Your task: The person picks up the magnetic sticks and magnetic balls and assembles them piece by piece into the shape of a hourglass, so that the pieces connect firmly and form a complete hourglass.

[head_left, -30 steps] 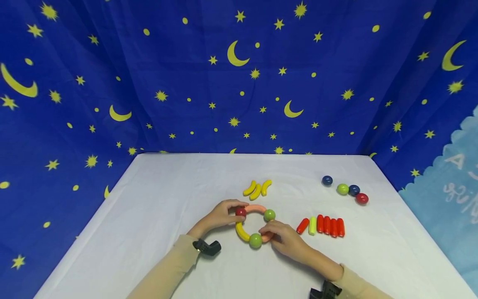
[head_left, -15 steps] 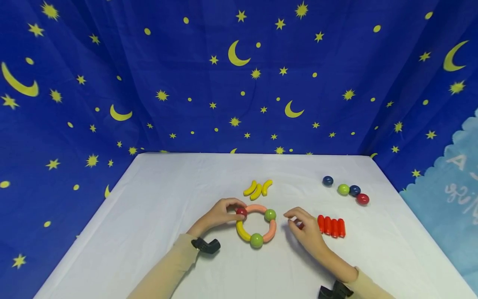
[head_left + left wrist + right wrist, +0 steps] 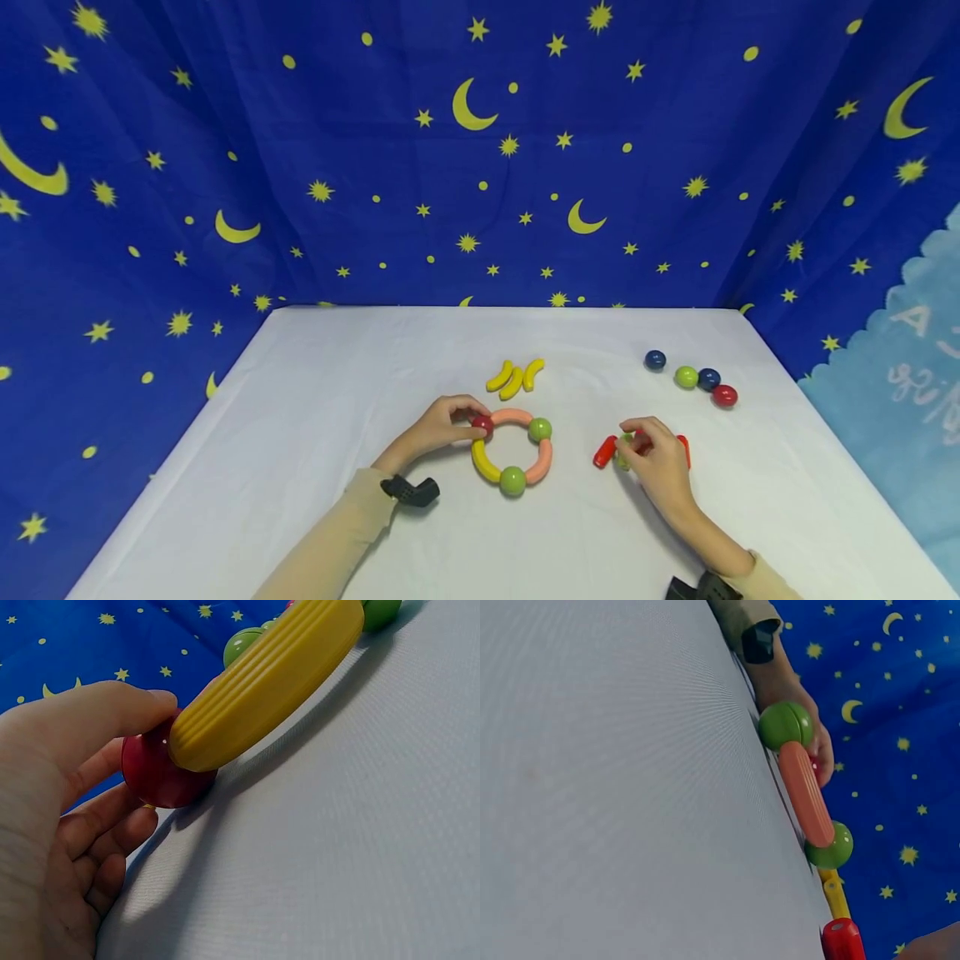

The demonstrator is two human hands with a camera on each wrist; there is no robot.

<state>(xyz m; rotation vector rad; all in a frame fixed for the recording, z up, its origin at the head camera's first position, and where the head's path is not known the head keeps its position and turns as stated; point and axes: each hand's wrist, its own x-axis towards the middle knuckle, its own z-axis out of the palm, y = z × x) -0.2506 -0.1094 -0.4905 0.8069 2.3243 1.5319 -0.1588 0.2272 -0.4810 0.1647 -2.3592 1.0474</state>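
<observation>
Toy ring (image 3: pixel 543 460) was lying flat on the white cloth (image 3: pixel 375 358), all six bits of it joined up: a red ball (image 3: pixel 161 769), two ridged pinkish-orange arcs (image 3: pixel 806 795), two green balls (image 3: pixel 512 481) and one ridged yellow arc (image 3: pixel 266 690). My left hand (image 3: pixel 442 429) had the red ball in a pinch between thumb and fingers, with the end of the yellow arc right up against the ball.

My right hand (image 3: pixel 663 471) was well apart from the ring, over to the right, fingers bent over a lime-green rod (image 3: pixel 624 458) and a bunch of red rods (image 3: pixel 685 452). Honestly couldn't tell whether it had a grip on anything; the right wrist cam only caught a sliver of it. One slanted red rod (image 3: pixel 605 452) lay just beside the lime one.

Past the ring I had three loose yellow arcs (image 3: pixel 512 383), and off to the far right a navy ball (image 3: pixel 656 360) near a little line of lime, navy and red ones. Backdrop (image 3: pixel 397 150) was blue with yellow moons and stars.
</observation>
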